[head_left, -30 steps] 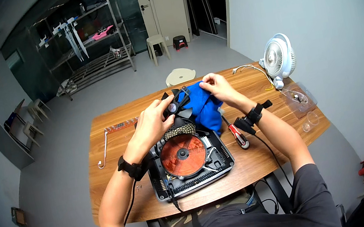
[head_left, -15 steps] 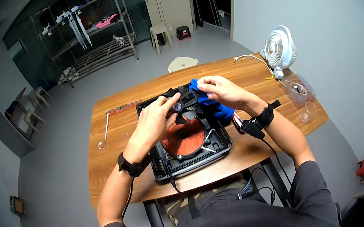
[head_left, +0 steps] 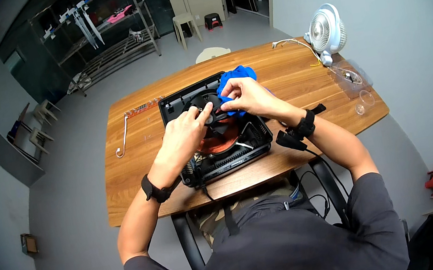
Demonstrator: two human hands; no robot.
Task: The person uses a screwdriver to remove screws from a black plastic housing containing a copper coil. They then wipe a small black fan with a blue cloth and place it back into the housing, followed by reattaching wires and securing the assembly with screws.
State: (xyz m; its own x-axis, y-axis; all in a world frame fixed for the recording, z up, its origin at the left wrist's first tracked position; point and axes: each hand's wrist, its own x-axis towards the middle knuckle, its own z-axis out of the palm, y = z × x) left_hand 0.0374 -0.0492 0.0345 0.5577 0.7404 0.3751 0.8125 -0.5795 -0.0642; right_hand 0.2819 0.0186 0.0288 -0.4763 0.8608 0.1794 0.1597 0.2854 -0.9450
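And the black fan [head_left: 216,119] is lower now: a second ago it was up over the far edge of the red-brown coil [head_left: 217,145], tipped and plain to see; now it sits down within the outline of the open black casing [head_left: 233,168], covering the far part of that coil. The blue cloth [head_left: 240,75] has changed too: earlier it hung in a long drape down the casing's right side, and now it is bunched up at the far right corner, beyond the knuckles. The whole tabletop [head_left: 298,76] rides higher in view than it did.

To the directions: the fan's hub faces up toward the wearer, its blades spread around it, one pointing back over the coil toward the person. The casing's long axis seems to run away from the body, far end leaning a touch left, its near edge parallel-ish to the table's.

Here's the left hand [head_left: 186,131], fingers nearly closed, index stretched across the fan by the hub; it has hold of it, though the dark blades against the dark casing make the thumb's exact place hard to read. Over on the right hand [head_left: 249,97], thumb and forefinger are drawn close in a pinch on the cloth, right beside the fan's edge.
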